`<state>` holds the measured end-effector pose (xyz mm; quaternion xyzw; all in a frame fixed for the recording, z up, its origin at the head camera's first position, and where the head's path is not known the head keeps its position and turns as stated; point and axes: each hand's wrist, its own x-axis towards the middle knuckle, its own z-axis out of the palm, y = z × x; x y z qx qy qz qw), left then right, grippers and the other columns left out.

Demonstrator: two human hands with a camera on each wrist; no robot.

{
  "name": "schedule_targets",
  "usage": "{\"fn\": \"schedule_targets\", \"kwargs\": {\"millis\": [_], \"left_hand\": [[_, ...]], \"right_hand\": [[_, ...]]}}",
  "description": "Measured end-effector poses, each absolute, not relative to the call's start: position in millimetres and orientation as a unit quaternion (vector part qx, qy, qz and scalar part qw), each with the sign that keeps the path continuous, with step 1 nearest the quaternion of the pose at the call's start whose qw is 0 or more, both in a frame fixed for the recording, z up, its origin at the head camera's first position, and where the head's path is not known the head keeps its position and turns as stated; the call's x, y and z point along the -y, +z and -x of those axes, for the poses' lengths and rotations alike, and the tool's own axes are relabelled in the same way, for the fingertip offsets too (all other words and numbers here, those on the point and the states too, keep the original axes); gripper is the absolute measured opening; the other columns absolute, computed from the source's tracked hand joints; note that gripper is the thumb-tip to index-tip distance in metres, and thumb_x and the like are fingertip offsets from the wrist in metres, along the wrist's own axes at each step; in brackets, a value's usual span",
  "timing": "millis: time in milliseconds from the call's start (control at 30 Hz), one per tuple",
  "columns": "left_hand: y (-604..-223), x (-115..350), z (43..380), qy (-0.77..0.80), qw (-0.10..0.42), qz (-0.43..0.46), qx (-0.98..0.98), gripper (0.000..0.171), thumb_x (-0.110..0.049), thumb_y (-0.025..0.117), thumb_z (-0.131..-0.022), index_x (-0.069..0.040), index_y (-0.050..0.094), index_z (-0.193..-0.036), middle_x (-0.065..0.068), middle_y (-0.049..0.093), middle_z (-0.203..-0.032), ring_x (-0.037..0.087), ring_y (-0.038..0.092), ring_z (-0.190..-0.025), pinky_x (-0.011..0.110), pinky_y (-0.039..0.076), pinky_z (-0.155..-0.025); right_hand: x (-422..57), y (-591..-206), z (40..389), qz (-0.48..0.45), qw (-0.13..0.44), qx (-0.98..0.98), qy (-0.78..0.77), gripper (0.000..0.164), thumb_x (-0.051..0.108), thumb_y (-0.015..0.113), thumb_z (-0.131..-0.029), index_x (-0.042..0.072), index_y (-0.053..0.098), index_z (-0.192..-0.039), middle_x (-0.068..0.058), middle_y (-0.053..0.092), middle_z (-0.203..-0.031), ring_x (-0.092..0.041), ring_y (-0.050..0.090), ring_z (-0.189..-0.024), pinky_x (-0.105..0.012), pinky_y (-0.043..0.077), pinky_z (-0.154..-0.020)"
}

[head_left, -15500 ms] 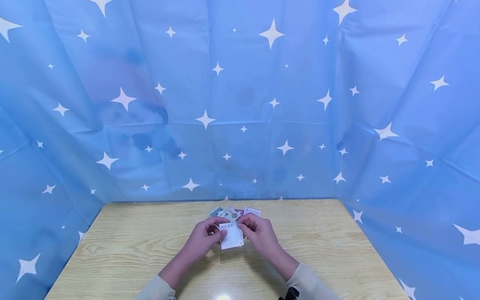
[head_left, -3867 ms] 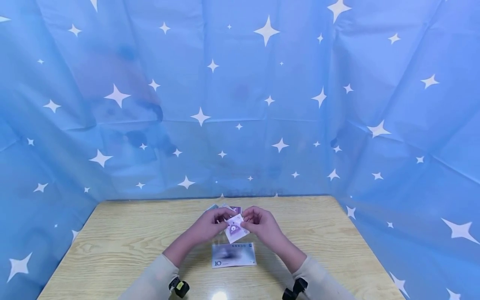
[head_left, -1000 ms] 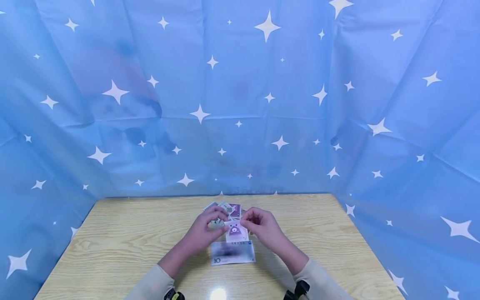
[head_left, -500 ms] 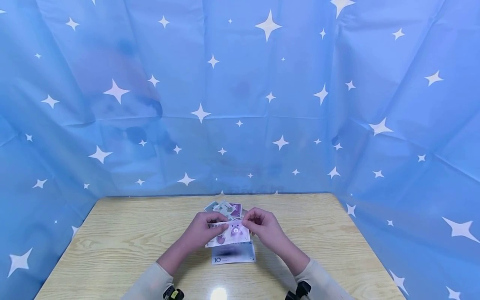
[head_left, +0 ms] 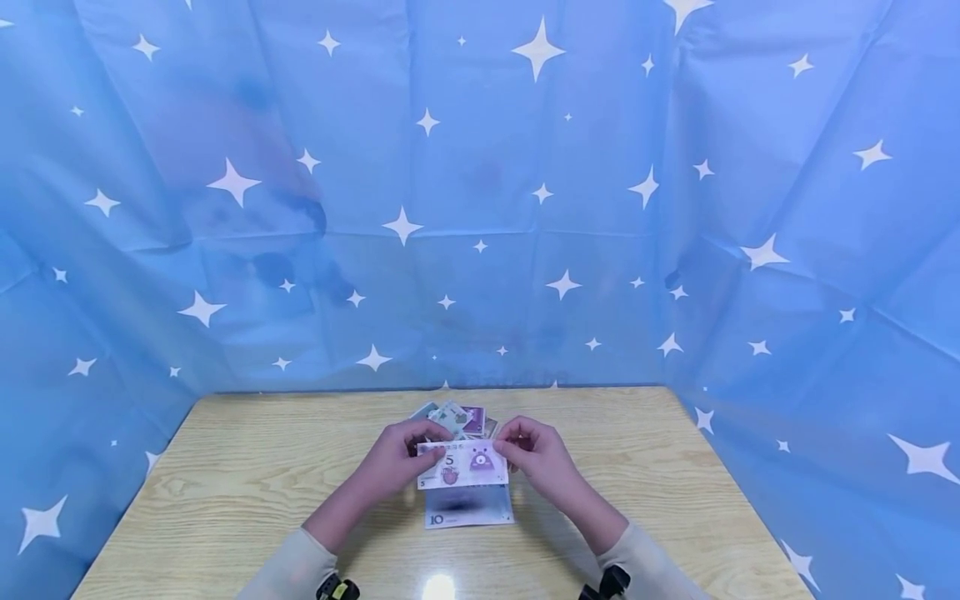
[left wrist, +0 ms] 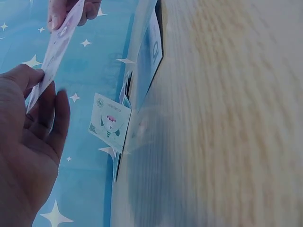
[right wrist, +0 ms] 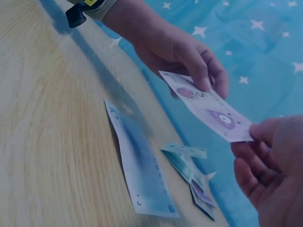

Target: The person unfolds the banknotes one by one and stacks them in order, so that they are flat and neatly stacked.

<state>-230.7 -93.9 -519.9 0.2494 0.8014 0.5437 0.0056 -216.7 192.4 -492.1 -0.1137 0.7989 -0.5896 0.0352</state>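
Between both hands a purple play banknote (head_left: 471,467) marked 5, with a cartoon monster, is stretched out flat above the table. My left hand (head_left: 405,454) pinches its left end, thumb on the printed face. The opposite end is pinched by the thumb and fingers of my right hand (head_left: 536,454). In the right wrist view the purple note (right wrist: 208,106) slants from one hand to the other. Under it, on the table, lies a bluish banknote (head_left: 468,507) marked 10, its upper edge overlapped in the head view.
Behind the hands is a small pile of folded notes, a green one (head_left: 450,417) and a purple one (head_left: 474,419) among them. The wooden table (head_left: 262,467) ends at a blue star-patterned curtain (head_left: 480,250).
Earlier a folded white note was in the hands; the 10 note now lies spread on the table. The purple note, folded a second ago, has been opened out to full length.
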Motion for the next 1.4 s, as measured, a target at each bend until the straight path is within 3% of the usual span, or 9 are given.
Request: {"fn": "schedule_targets", "kwargs": {"millis": [133, 367, 767, 1133, 1400], "left_hand": [[-521.5, 95.1, 228.8, 0.541, 0.010, -0.261, -0.799, 0.025, -0.007, 0.077, -0.102, -0.020, 0.081, -0.122, -0.006, 0.077, -0.116, 0.017, 0.069, -0.101, 0.031, 0.060, -0.085], [-525.9, 95.8, 224.8, 0.520, 0.033, -0.264, -0.811, 0.028, -0.004, 0.077, -0.101, -0.022, 0.083, -0.121, -0.007, 0.074, -0.107, 0.017, 0.064, -0.087, 0.029, 0.057, -0.071], [-532.9, 96.0, 224.1, 0.478, 0.076, -0.280, -0.829, 0.024, -0.008, 0.076, -0.102, -0.022, 0.083, -0.120, -0.010, 0.071, -0.101, 0.014, 0.067, -0.092, 0.030, 0.059, -0.079], [-542.9, 94.1, 228.1, 0.457, 0.108, -0.283, -0.837, 0.022, -0.007, 0.078, -0.102, -0.021, 0.083, -0.119, -0.006, 0.072, -0.099, 0.011, 0.065, -0.089, 0.029, 0.057, -0.077], [-544.7, 89.2, 227.6, 0.432, 0.103, -0.301, -0.844, 0.020, -0.006, 0.080, -0.100, -0.016, 0.083, -0.117, -0.002, 0.072, -0.099, 0.007, 0.063, -0.090, 0.028, 0.056, -0.080]], "right_hand": [[-196.7, -496.8, 215.2, 0.118, 0.035, -0.804, -0.582, 0.003, 0.004, 0.076, -0.104, 0.002, 0.075, -0.106, -0.010, 0.071, -0.093, -0.022, 0.063, -0.075, -0.030, 0.060, -0.068], [-202.1, -505.2, 211.4, 0.123, 0.030, -0.827, -0.548, 0.010, 0.005, 0.079, -0.101, 0.008, 0.081, -0.111, -0.005, 0.072, -0.091, -0.017, 0.063, -0.075, -0.026, 0.057, -0.068], [-206.0, -521.5, 205.1, 0.149, 0.026, -0.848, -0.507, 0.012, 0.006, 0.083, -0.098, 0.015, 0.081, -0.106, 0.001, 0.070, -0.089, -0.011, 0.060, -0.075, -0.022, 0.050, -0.066], [-203.2, -527.9, 200.4, 0.162, 0.034, -0.859, -0.484, 0.013, 0.003, 0.083, -0.096, 0.013, 0.080, -0.104, 0.001, 0.068, -0.086, -0.011, 0.059, -0.075, -0.022, 0.049, -0.066], [-204.4, -533.2, 201.3, 0.173, 0.043, -0.867, -0.465, 0.012, 0.003, 0.081, -0.098, 0.011, 0.080, -0.106, 0.003, 0.067, -0.085, -0.010, 0.059, -0.075, -0.022, 0.050, -0.065]]}}
